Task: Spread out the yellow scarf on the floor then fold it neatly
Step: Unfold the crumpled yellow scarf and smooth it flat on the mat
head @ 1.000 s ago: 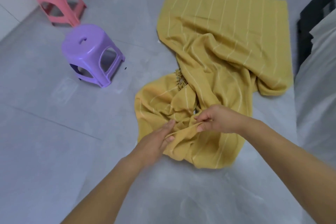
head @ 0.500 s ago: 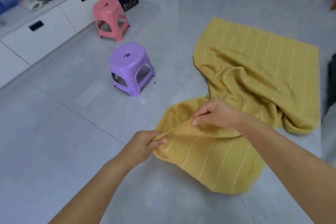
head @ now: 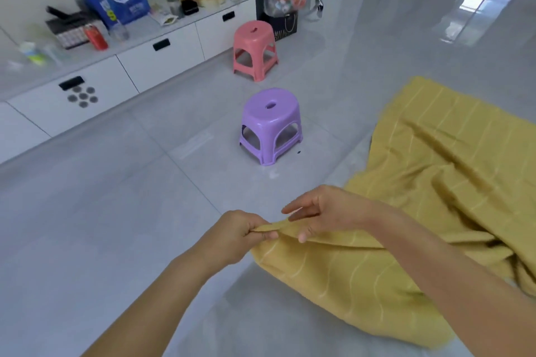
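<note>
The yellow scarf [head: 429,182] with thin pale stripes lies rumpled on the grey tiled floor at the right, its far part flatter, its near part bunched. My left hand [head: 235,236] pinches the scarf's near edge between thumb and fingers and holds it a little above the floor. My right hand [head: 327,211] sits just to the right on the same edge, thumb under the cloth, with its fingers stretched out loosely over the top.
A purple plastic stool [head: 271,124] stands on the floor just beyond my hands, a pink stool [head: 255,49] farther back. A low white cabinet [head: 121,66] with clutter on top runs along the left wall. Bare floor [head: 101,226] lies to the left.
The camera has tilted up, bringing in the cabinet. Both hands lifted the scarf's edge and drew it leftward; my right hand has slid close to the left and loosened its fingers.
</note>
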Tool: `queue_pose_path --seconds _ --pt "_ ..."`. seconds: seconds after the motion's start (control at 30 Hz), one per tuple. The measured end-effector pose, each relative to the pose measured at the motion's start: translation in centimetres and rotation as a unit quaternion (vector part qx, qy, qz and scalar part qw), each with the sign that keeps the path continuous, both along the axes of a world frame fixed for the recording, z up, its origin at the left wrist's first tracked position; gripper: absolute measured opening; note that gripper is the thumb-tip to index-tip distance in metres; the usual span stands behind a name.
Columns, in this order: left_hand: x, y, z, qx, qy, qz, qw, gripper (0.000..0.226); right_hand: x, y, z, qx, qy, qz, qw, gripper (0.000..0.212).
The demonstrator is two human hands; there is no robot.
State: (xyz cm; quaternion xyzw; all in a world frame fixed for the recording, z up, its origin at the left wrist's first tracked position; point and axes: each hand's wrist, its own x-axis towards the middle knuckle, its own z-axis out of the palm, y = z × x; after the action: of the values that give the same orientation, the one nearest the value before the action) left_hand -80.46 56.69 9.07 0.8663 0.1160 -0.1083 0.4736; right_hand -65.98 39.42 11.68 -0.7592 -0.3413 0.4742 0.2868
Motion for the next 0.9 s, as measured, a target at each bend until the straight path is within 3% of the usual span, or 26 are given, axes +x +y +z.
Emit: queue_pose_path --seconds 0.07,0.1,0.2,0.27,0.5,0.6,0.67,0.73,0.8,0.9 --pt "-0.5 -0.5 -0.4 0.013 -0.011 0.015 1.0 0.049 -1.6 0.7 -1.2 -0.004 -0.016 0.019 1.0 0.074" --pt "-0.7 -0.7 -0.7 0.022 -0.015 0.025 0.999 0.051 -2.4 1.1 -1.6 0.0 -0.045 0.032 0.998 0.071" --pt "-1.4 -1.2 -1.6 0.052 -0.019 0.043 0.998 0.053 -3.5 1.5 -2.0 0.042 -0.148 0.052 0.987 0.036" --pt "-1.8 -1.7 -2.3 0.058 -0.026 0.042 0.997 0.047 -3.2 1.1 -2.0 0.067 -0.167 0.035 0.983 0.021" --pt "-1.5 -4.3 -6.4 -0.009 0.004 0.032 0.999 0.038 -0.9 -2.1 0.2 0.079 -0.128 -0.015 0.988 0.024" --pt "-0.5 -5.4 -8.3 0.05 -0.011 -0.023 0.998 0.043 0.1 -4.5 1.2 0.094 -0.104 -0.04 0.989 0.02" --pt "0.6 -6.3 -8.4 0.112 -0.042 -0.029 0.992 0.054 0.8 -6.2 1.2 0.081 -0.137 -0.037 0.987 0.027" --pt "1.5 -7.0 -8.1 0.132 -0.072 -0.032 0.988 0.065 0.8 -7.7 1.0 0.1 -0.166 -0.027 0.981 0.052" --pt "1.9 -7.5 -7.9 0.126 -0.104 -0.044 0.986 0.083 0.8 -8.8 0.5 0.129 -0.213 -0.022 0.968 0.057" --pt "1.7 -7.3 -8.3 0.097 -0.133 -0.033 0.986 0.084 1.3 -10.1 -0.3 0.123 -0.252 -0.041 0.959 0.074"
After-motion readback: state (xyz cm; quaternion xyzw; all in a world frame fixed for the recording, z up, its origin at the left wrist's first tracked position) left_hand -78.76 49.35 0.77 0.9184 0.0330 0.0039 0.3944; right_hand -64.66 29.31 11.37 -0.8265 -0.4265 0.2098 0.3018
